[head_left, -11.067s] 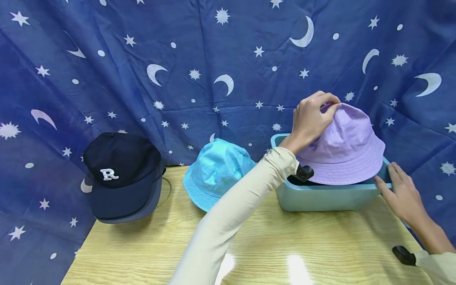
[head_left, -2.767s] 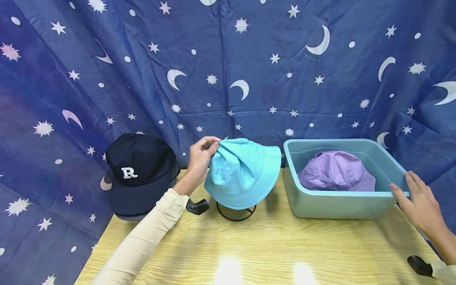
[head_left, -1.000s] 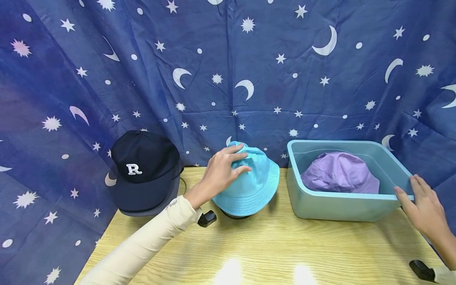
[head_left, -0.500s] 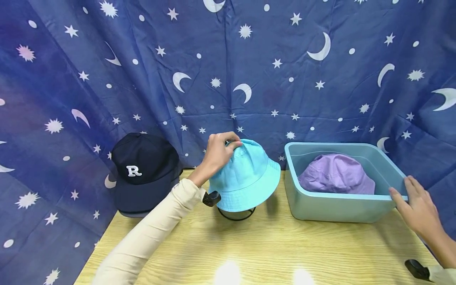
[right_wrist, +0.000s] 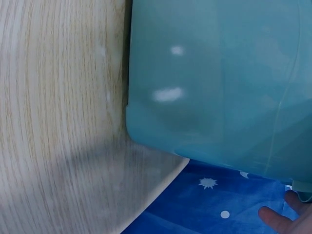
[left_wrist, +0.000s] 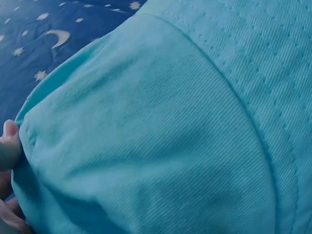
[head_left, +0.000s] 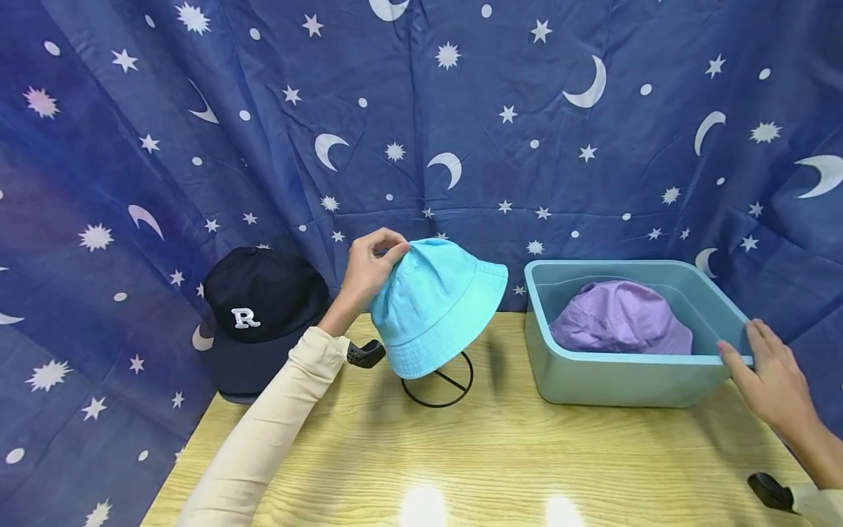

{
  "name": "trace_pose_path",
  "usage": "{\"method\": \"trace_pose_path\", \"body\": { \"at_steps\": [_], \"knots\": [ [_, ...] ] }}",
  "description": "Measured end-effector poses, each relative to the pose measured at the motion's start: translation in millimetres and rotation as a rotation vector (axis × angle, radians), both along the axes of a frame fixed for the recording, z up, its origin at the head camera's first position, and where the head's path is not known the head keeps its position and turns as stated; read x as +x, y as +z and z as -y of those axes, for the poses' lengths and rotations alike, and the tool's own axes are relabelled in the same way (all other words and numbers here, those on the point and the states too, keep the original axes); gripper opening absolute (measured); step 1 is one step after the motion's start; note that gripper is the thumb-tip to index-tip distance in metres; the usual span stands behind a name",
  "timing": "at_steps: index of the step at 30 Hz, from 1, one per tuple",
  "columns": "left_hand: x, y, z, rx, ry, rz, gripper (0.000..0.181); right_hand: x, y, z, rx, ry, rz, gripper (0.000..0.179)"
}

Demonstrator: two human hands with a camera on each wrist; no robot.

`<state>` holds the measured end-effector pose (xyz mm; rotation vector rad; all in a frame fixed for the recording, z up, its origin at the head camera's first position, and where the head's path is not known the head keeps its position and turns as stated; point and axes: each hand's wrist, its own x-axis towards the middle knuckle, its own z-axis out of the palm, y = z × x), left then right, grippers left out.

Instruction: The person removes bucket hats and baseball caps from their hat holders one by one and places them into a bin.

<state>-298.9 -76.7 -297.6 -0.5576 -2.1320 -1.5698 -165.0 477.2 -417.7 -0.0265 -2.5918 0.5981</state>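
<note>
In the head view my left hand (head_left: 370, 269) pinches the crown of a turquoise bucket hat (head_left: 437, 304) between thumb and fingers. The hat tilts with its brim up toward the right, above a stand with a black wire ring base (head_left: 435, 402). Close up in the left wrist view, the hat's stitched cloth (left_wrist: 161, 117) fills most of the picture, fingertips at its left edge. My right hand (head_left: 773, 377) rests at the right front corner of a blue-green bin (head_left: 632, 384), fingers extended along the rim. A purple bucket hat (head_left: 622, 318) lies inside the bin.
A dark navy cap (head_left: 263, 300) with a white R sits at the left, its support hidden. All stand on a light wooden table (head_left: 500, 446). A blue curtain (head_left: 487, 146) with stars and moons hangs right behind. The table's right edge passes beside the bin.
My left hand has closed on the turquoise hat's crown, then raised and tilted it leftward, uncovering more of the wire base. My right hand stays at the bin's corner.
</note>
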Motion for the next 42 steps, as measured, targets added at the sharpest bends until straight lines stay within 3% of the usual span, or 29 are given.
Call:
{"method": "trace_pose_path", "body": {
  "at_steps": [4,8,14,16,21,26,33,42],
  "knots": [
    [-1.3,-2.3,13.1,0.123,-0.033,0.03,0.013,-1.5,2.0,0,0.006,0.005,-0.002,0.067],
    [2.8,5.2,21.5,0.178,-0.049,0.023,0.014,-2.0,3.3,2,0.011,0.005,0.001,0.067],
    [22.0,24.4,22.6,0.083,-0.033,-0.022,0.013,-0.9,3.2,2,0.01,-0.006,0.003,0.067],
    [35.0,33.1,19.3,0.043,-0.039,-0.045,0.012,-0.8,3.0,1,0.008,-0.008,0.0,0.067],
    [52.7,41.0,10.4,-0.039,-0.054,-0.156,0.004,-1.2,1.4,1,0.011,-0.018,0.012,0.067],
    [60.6,40.9,2.9,-0.094,-0.041,-0.193,0.002,0.0,0.6,1,0.013,-0.031,0.035,0.068],
    [76.1,49.3,-7.0,-0.112,-0.022,-0.248,0.003,0.0,2.2,2,0.007,-0.033,0.024,0.068],
    [82.4,66.7,-14.9,-0.121,-0.01,-0.365,0.004,-0.6,1.2,4,0.007,-0.029,0.029,0.067]
  ]
}}
